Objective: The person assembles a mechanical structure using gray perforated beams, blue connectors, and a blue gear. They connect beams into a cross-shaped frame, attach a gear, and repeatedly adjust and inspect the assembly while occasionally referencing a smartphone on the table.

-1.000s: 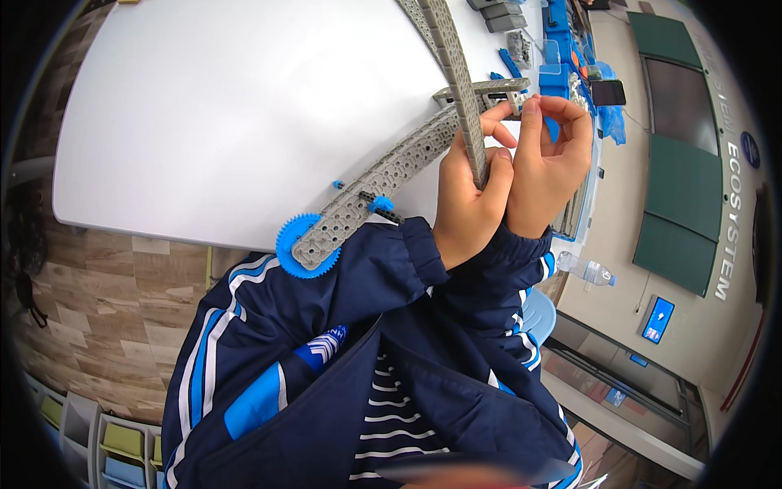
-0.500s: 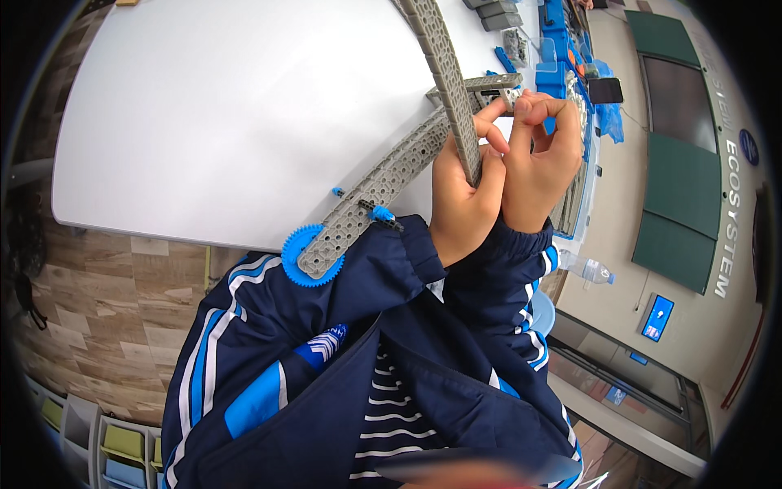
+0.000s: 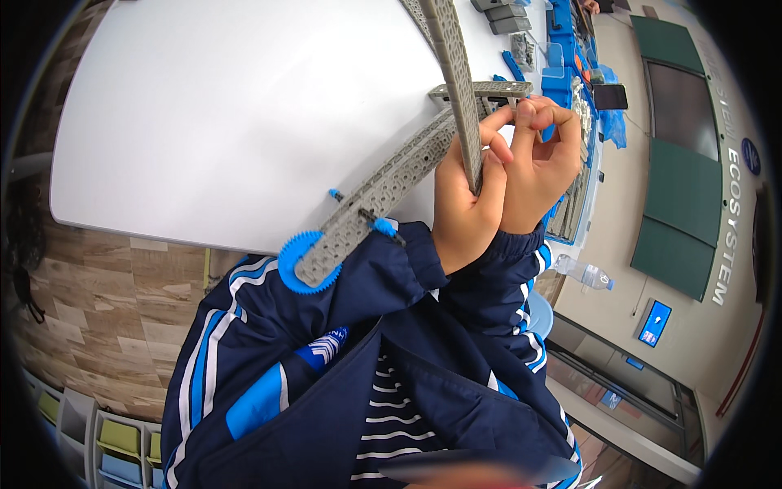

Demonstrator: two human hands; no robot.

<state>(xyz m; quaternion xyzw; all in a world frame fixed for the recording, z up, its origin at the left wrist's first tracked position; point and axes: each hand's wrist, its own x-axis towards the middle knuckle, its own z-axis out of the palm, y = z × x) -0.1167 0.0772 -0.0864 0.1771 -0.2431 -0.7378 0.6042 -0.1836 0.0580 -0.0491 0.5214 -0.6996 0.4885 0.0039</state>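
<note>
My left hand (image 3: pixel 464 204) is closed around a long grey perforated plastic beam (image 3: pixel 458 77), which rises away from me and runs out at the top. Another wide grey beam (image 3: pixel 391 167) slants down to the left, with a blue gear (image 3: pixel 287 262) at its lower end and a blue peg (image 3: pixel 384 226) on a black shaft through it. My right hand (image 3: pixel 544 167) is closed beside the left, thumb and fingertips pinched at the end of a short grey crosspiece (image 3: pixel 489 88). Whatever sits between those fingertips is hidden.
The frame lies partly over a white table (image 3: pixel 220 122). Along its right side are blue bins (image 3: pixel 558 81), several grey blocks (image 3: pixel 509 23), a small clear container (image 3: pixel 524 53) and a blue strip (image 3: pixel 512 65). A clear bottle (image 3: pixel 582 270) lies near my right sleeve.
The grey frame has tilted slightly: its tall beam leans further right at the top, and the gear end has dipped a little. Both hands keep nearly the same place and grip.
</note>
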